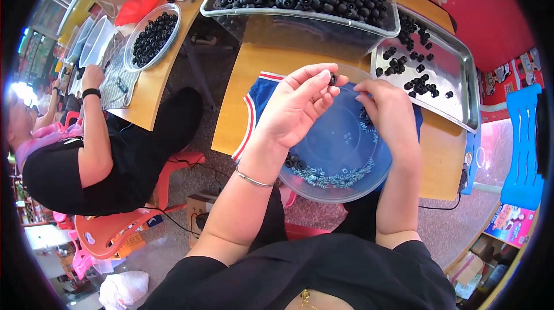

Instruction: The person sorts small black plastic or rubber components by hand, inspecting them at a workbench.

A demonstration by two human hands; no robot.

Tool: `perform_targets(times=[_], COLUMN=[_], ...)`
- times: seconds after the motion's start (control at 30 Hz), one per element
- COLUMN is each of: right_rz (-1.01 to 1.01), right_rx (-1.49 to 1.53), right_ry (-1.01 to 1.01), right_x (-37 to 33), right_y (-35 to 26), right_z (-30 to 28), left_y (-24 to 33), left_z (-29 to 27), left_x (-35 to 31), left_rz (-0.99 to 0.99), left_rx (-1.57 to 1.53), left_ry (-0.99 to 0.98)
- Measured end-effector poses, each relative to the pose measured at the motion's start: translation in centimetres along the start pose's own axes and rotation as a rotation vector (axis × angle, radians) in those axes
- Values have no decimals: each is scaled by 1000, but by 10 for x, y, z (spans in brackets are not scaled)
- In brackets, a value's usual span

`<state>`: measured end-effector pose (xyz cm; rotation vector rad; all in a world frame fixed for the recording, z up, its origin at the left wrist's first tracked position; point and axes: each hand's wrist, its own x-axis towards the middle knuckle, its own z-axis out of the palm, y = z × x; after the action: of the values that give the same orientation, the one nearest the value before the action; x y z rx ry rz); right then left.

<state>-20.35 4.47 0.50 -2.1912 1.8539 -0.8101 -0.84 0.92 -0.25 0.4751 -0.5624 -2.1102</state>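
Observation:
My left hand (300, 105) pinches a small black ring-shaped part (333, 79) between thumb and fingertips, above a clear blue plastic bowl (340, 189) on my lap. My right hand (389, 111) hovers just to the right, fingers curled close to that part; whether it grips anything is hidden. The bowl holds a few black parts (294, 161) and a row of small grey-blue pieces (334, 178) along its near side. A silver bangle (254, 180) sits on my left wrist.
A clear bin (300, 19) heaped with black parts stands on the wooden table (254, 73) ahead. A metal tray (461, 79) with scattered black parts lies at right. At left a seated person (86, 154) works by another bowl of parts (153, 36). A blue chair (522, 154) stands far right.

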Motion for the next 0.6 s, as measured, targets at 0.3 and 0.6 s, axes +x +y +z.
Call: perform_targets(times=[0.3,0.6], right_rz=[49,21], right_rx=[-223,358], right_ry=[-111,90], right_x=[-2,1], right_y=[-2,-18], right_z=[9,-14], left_y=[2,5], left_z=[3,5], left_x=[0,-4], left_rz=[0,-21], left_rx=[21,-4], left_ry=[-2,-49])
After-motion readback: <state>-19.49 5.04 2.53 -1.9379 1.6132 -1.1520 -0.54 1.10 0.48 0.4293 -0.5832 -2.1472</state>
